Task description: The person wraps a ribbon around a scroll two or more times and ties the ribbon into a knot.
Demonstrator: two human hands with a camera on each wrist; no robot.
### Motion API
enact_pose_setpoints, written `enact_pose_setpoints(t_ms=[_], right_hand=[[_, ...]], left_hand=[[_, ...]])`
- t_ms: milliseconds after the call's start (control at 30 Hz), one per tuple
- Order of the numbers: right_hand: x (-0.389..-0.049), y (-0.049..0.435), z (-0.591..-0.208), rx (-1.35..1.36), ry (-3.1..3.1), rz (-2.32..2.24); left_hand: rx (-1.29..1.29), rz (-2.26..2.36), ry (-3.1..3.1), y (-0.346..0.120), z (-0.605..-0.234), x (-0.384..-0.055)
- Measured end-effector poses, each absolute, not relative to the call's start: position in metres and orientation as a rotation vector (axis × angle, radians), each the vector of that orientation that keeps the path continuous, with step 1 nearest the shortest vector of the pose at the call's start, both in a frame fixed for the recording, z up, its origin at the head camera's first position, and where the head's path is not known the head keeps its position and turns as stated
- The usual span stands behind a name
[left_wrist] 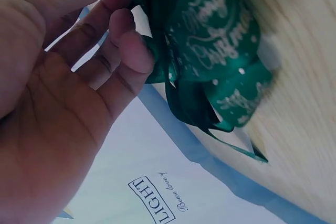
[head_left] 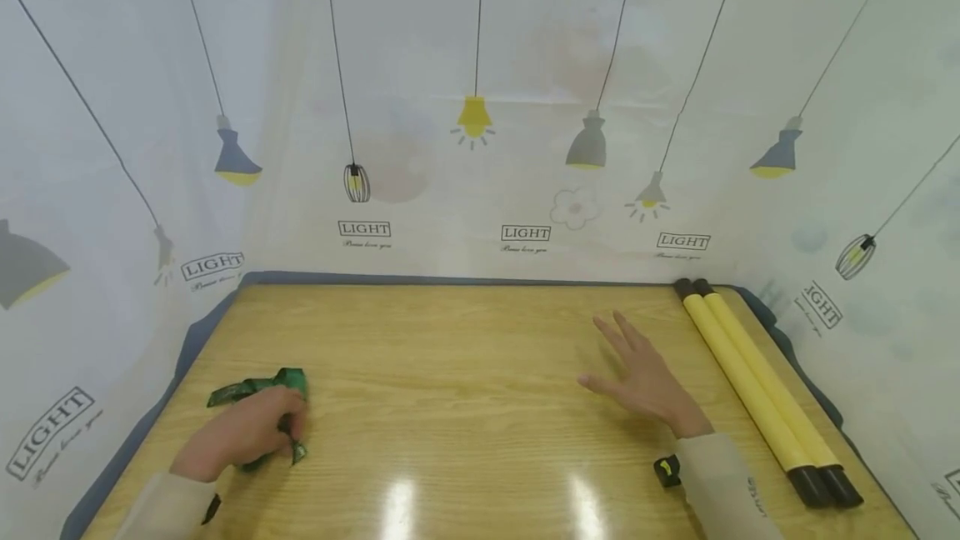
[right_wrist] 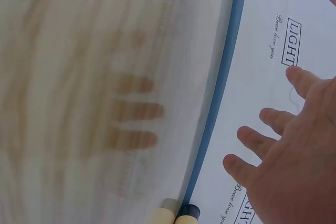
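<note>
A dark green ribbon bow (head_left: 292,379) with pale printed lettering is at the left of the wooden table. My left hand (head_left: 251,432) pinches it between thumb and fingers, partly covering it in the head view. In the left wrist view, the loops of the green ribbon bow (left_wrist: 220,40) spread out past the fingertips, and a thin tail trails away toward the table edge. Over the right half of the table, my right hand (head_left: 645,377) holds nothing, its fingers spread apart. The right wrist view shows the same hand (right_wrist: 294,161) with fingers extended above the glossy surface.
Two yellow tubes (head_left: 738,377) with black ends lie side by side along the right edge of the wooden table (head_left: 450,340). Behind and at both sides stands a pale wall covering (head_left: 420,48) printed with hanging lamps. Blue trim (head_left: 450,279) borders the tabletop.
</note>
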State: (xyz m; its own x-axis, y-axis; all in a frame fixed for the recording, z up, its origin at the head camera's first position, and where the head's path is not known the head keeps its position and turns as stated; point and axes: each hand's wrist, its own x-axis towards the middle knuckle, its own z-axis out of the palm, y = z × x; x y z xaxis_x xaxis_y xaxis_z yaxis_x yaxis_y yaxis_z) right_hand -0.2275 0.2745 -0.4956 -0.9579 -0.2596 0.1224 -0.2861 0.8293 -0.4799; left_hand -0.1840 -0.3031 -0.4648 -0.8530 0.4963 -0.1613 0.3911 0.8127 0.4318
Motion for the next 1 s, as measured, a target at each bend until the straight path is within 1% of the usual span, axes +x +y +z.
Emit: enact_pose_setpoints(t_ms=[400,667,800,1000], right_hand=[[-0.225,0.266,-0.495,0.475,-2.964,0.865],[-0.223,0.261,-0.49,0.483,-2.978,0.954],[-0.221,0.259,-0.489,0.496,-2.979,0.991],[-0.22,0.257,-0.484,0.52,-2.957,1.014]], left_hand=[[0.776,0.721,2.746,-0.29,-0.462,-0.195],[0.726,0.797,2.764,-0.274,-0.461,-0.202],[0.702,0.775,2.8,-0.268,-0.46,-0.205],[0.776,0.742,2.88,-0.259,-0.461,-0.216]])
